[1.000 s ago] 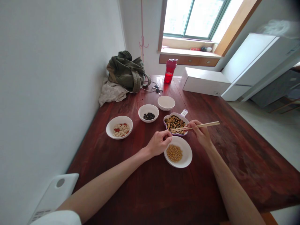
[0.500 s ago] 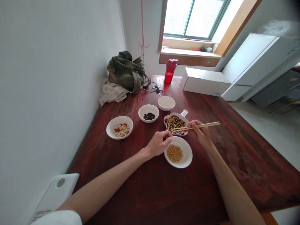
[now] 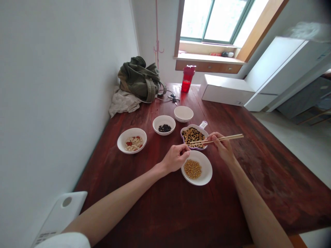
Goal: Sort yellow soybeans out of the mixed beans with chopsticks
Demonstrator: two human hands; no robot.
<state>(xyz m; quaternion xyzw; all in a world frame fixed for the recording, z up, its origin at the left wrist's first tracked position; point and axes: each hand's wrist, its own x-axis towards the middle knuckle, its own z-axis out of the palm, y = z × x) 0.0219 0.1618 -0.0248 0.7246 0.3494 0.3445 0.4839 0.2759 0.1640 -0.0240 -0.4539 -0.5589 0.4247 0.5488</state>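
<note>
My right hand (image 3: 221, 146) holds a pair of wooden chopsticks (image 3: 232, 137), their tips down among the mixed dark and yellow beans in a purple-rimmed dish (image 3: 204, 132) with a short handle. Just below that dish, a white bowl (image 3: 206, 172) with yellow beans stands tilted toward the left. My left hand (image 3: 176, 157) is closed at this bowl's upper left rim, its fingers pinching the rim. Farther left are a white bowl of black pieces (image 3: 164, 128) and a white bowl with pale and reddish pieces (image 3: 133, 143).
Behind the dish stands an empty white bowl (image 3: 183, 113). A red bottle (image 3: 188, 79), keys (image 3: 174, 100), a green bag (image 3: 141, 81) on a cloth and a white box (image 3: 226, 90) are at the far side. A white board (image 3: 67, 206) lies at lower left.
</note>
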